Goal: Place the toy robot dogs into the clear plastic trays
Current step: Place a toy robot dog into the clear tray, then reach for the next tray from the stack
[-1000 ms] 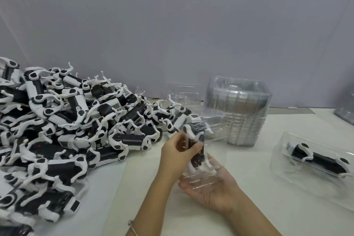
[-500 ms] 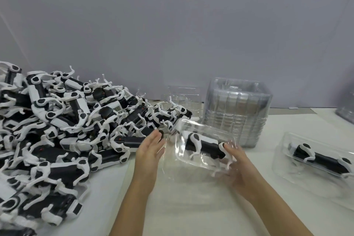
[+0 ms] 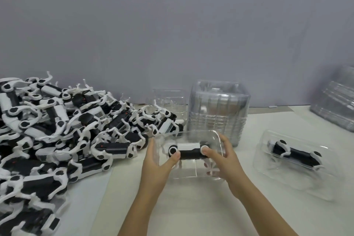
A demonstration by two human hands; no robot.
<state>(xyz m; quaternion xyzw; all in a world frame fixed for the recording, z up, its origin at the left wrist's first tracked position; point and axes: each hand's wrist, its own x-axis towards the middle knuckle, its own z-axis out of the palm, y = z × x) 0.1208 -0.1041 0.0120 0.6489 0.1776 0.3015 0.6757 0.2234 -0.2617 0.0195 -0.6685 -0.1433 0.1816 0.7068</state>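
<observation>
Dogs (image 3: 57,140), black-and-white toy robots, are lying heaped across the left of the table (image 3: 191,214), with the pile spilling toward the centre. Against the wall (image 3: 172,44) a stack (image 3: 218,113) of empty clear trays is standing, a loose tray (image 3: 168,99) is sitting just beside it, and a second stack (image 3: 335,105) is showing, blurred, at the far right edge. To the right a packed tray (image 3: 298,178) is resting on the table with a second dog (image 3: 293,151) lying inside.

At centre the person is holding the tray (image 3: 191,170) low over the table, though whether it is touching the surface cannot be told. One dog (image 3: 188,150) is lying lengthwise in it. The left hand (image 3: 153,161) is gripping the tray's left end, with fingers (image 3: 151,145) curled round the outside and the left thumb (image 3: 173,157) pressing on the dog's near joint. The right hand (image 3: 226,159) is gripping the right end the same way, its right thumb (image 3: 207,152) bearing on the other joint.

The person appears to be seating the dog in its moulded hollow. Doing this well likely means pressing evenly with both thumbs while bracing the thin, probably flexible plastic at both ends. The slim white legs want tucking inside the rim, since one left proud could snag or spring the toy back out.
</observation>
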